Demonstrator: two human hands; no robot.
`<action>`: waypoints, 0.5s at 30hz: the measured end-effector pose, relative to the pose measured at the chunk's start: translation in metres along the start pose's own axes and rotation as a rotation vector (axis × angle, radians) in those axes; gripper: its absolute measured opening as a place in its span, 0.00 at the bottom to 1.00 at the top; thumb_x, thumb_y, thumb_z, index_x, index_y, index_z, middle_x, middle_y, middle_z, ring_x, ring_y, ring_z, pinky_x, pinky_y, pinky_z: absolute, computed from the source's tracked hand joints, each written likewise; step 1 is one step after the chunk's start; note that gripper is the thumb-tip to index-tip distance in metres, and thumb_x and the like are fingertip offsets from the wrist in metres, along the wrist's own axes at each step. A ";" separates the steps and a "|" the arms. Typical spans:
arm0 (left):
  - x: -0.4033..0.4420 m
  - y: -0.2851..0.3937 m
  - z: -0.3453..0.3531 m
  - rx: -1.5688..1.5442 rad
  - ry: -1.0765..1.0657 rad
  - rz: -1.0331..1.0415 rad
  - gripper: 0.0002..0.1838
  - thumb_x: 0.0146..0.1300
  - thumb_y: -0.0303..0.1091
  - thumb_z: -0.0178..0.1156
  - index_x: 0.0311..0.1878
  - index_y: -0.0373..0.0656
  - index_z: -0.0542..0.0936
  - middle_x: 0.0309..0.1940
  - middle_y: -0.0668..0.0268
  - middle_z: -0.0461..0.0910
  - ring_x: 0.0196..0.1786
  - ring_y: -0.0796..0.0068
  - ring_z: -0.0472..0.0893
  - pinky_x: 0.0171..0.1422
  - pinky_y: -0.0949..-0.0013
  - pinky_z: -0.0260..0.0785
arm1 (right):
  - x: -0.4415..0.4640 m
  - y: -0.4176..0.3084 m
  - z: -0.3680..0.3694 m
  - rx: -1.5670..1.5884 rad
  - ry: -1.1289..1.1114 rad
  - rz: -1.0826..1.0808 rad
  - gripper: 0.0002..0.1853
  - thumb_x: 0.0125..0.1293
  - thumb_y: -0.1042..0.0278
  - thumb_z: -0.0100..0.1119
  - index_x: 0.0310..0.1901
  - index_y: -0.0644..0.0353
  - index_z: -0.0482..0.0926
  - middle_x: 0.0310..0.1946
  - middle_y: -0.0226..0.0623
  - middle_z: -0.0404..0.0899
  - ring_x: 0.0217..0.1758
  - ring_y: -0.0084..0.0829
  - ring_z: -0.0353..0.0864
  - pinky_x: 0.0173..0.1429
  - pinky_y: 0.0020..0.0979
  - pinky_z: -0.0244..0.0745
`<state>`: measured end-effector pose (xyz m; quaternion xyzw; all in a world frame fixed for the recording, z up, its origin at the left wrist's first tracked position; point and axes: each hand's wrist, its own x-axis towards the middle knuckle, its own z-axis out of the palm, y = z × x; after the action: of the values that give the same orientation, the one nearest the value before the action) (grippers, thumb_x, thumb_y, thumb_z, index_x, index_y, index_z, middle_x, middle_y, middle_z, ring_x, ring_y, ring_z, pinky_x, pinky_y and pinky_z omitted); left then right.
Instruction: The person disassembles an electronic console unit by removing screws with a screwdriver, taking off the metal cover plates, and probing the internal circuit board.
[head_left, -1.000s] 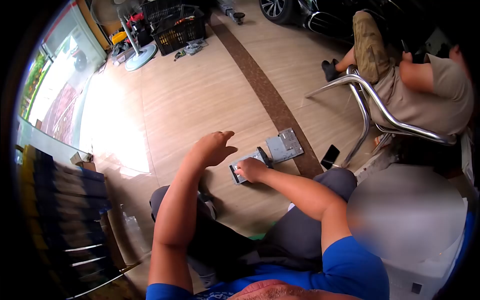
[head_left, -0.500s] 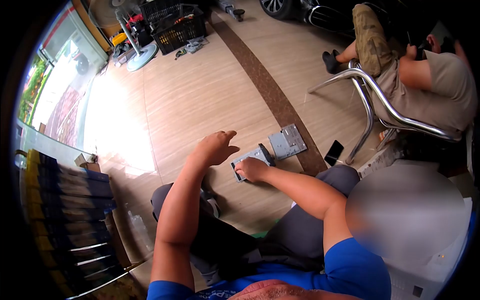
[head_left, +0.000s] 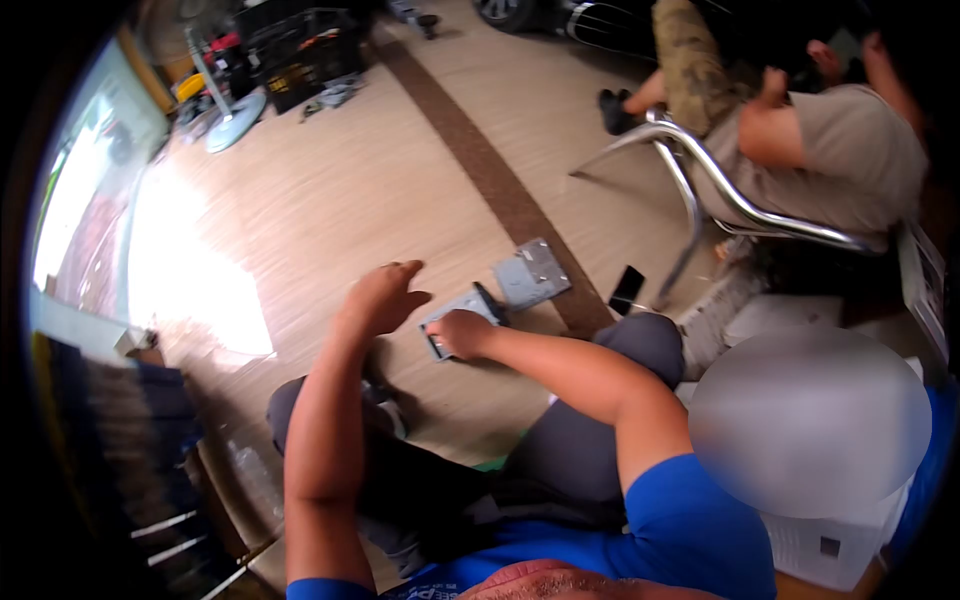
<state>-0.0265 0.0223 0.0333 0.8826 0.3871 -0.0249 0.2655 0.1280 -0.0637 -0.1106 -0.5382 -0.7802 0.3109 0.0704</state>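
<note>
Dark-ended grey box (head_left: 468, 302), right hand (head_left: 461, 333) curled on it, grip unclear, left hand (head_left: 382, 298) open

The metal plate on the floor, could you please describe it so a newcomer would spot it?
Follow the brown stripe toward the wearer's knees. The grey plate partly overlaps it; unlike the metal unit under the right hand, it lies untouched.

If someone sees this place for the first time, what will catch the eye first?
Probably the white glare on the floor at left. Next, the right hand on a grey metal unit near the middle, and the person on a metal-framed chair at upper right.
</note>
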 end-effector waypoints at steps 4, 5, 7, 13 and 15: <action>-0.002 0.002 -0.001 0.010 0.032 -0.006 0.28 0.63 0.43 0.63 0.64 0.42 0.74 0.53 0.49 0.80 0.58 0.48 0.78 0.61 0.54 0.71 | 0.003 0.006 0.011 0.068 0.053 -0.050 0.13 0.64 0.64 0.55 0.46 0.57 0.83 0.39 0.52 0.83 0.47 0.52 0.82 0.53 0.47 0.76; -0.002 0.002 0.000 0.008 0.044 0.000 0.28 0.63 0.43 0.63 0.64 0.42 0.74 0.54 0.49 0.80 0.58 0.48 0.78 0.62 0.55 0.71 | 0.002 0.007 0.011 0.063 0.054 -0.025 0.13 0.64 0.64 0.55 0.46 0.57 0.83 0.39 0.52 0.83 0.47 0.52 0.82 0.53 0.47 0.76; -0.004 0.009 -0.005 0.003 0.026 -0.005 0.28 0.63 0.43 0.63 0.64 0.42 0.74 0.55 0.49 0.80 0.59 0.48 0.78 0.62 0.55 0.71 | 0.002 0.005 0.009 0.094 0.027 -0.044 0.12 0.65 0.62 0.56 0.45 0.58 0.83 0.39 0.52 0.83 0.46 0.52 0.82 0.53 0.47 0.75; -0.005 0.011 -0.007 0.010 0.018 -0.021 0.28 0.64 0.43 0.63 0.65 0.41 0.73 0.56 0.48 0.79 0.59 0.49 0.78 0.63 0.55 0.70 | -0.003 -0.001 0.003 0.103 0.074 0.030 0.15 0.66 0.58 0.57 0.43 0.62 0.81 0.37 0.53 0.83 0.45 0.53 0.82 0.51 0.48 0.75; -0.005 0.012 -0.008 0.007 0.012 -0.028 0.28 0.64 0.43 0.63 0.65 0.41 0.73 0.56 0.49 0.79 0.58 0.49 0.78 0.63 0.56 0.70 | -0.003 -0.004 -0.003 0.060 0.055 0.125 0.16 0.66 0.57 0.57 0.41 0.64 0.80 0.36 0.55 0.83 0.45 0.53 0.82 0.51 0.48 0.75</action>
<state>-0.0229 0.0157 0.0467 0.8781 0.4011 -0.0244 0.2598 0.1274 -0.0659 -0.1048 -0.5919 -0.7332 0.3227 0.0883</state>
